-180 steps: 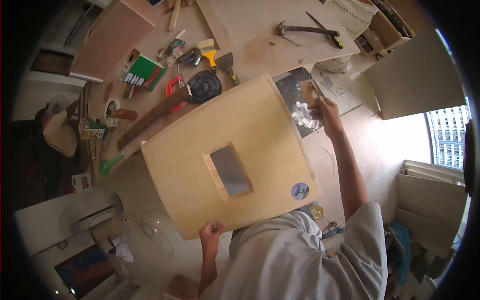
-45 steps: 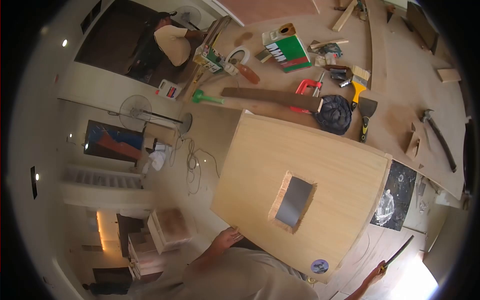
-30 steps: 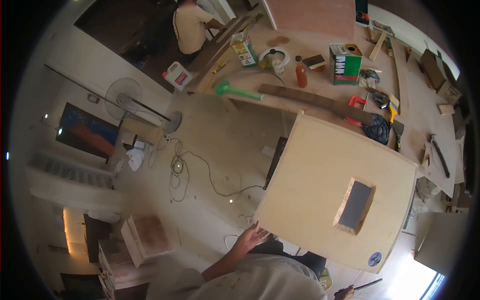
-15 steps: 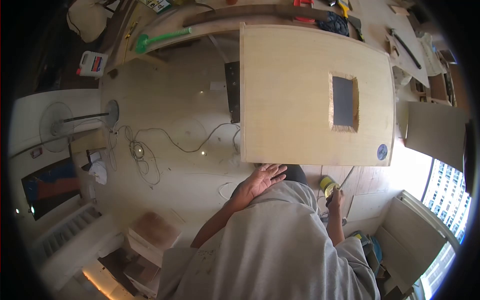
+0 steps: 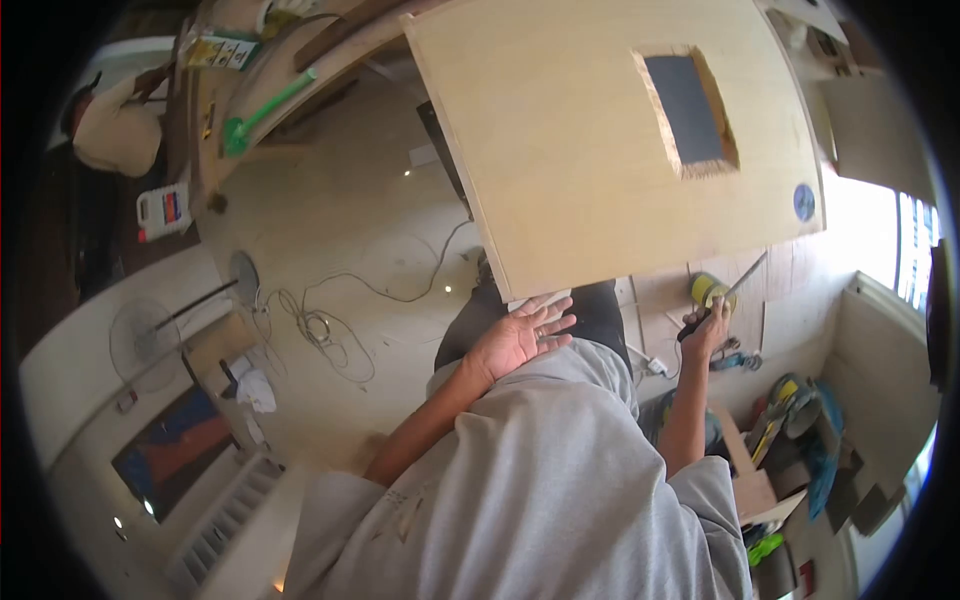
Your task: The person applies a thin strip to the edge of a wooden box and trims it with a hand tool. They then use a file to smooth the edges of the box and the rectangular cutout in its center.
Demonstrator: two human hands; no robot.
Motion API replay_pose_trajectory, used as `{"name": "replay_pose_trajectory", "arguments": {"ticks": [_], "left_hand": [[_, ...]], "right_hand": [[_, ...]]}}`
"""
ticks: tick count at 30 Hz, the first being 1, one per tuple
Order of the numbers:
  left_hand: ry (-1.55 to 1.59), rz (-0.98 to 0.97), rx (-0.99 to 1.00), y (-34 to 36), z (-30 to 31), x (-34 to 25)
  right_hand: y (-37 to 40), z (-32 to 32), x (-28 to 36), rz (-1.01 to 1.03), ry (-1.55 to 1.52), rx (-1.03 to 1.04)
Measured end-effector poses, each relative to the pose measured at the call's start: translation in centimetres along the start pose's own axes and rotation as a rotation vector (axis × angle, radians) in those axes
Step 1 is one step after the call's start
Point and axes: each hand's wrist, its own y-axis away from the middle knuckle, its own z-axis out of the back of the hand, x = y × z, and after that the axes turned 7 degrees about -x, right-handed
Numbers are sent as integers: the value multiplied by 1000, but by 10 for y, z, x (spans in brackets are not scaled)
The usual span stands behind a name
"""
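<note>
A pale wooden panel (image 5: 560, 160) spans the upper middle in front of me. A rectangular cut-out (image 5: 685, 110) with rough, splintered edges is in it, and a small round dark sticker (image 5: 804, 202) is near its right corner. My left hand (image 5: 515, 340) lies palm up with fingers spread, by the panel's near edge and in front of my shirt. My right hand (image 5: 708, 325) is wrapped round the dark handle of what looks like a file (image 5: 748, 272). Its long thin metal blade points up and right, just below the panel. A yellow-green tin (image 5: 706, 288) stands behind that hand.
A cable (image 5: 330, 335) loops across the floor on the left, near a standing fan (image 5: 145, 330). A white jug (image 5: 163, 210) and a green plastic tool (image 5: 270, 110) are farther up. Another person (image 5: 120, 130) is at upper left. Tools and boards (image 5: 790, 430) crowd the lower right.
The view has turned, so the panel appears tilted and higher. My right hand with the file has come up and right, closer to the panel's edge. My left hand's fingers are more spread.
</note>
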Motion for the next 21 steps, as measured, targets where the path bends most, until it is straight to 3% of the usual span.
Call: {"name": "replay_pose_trajectory", "arguments": {"ticks": [4,6,9,11,12,15,17,21], "left_hand": [[-191,115,52,23,23,-37],[-334,177,72,43,36,-57],[-931,-55,19,60,60,-82],[-1444,-458,-52,73,52,-103],[-1689,-683,-89,74,47,-111],[-1930,-1305,94,60,38,-118],[-2049,-1328,165,51,29,-117],[-2346,-1303,245,32,41,-115]], "right_hand": [[84,12,-41,256,-44,-16],[152,11,-48,290,61,-27],[226,24,-91,291,186,95],[267,30,-127,547,619,111],[291,24,-129,554,646,154],[344,-3,-135,630,668,243],[356,-8,-160,758,641,242],[377,-3,-171,674,765,284]]}}
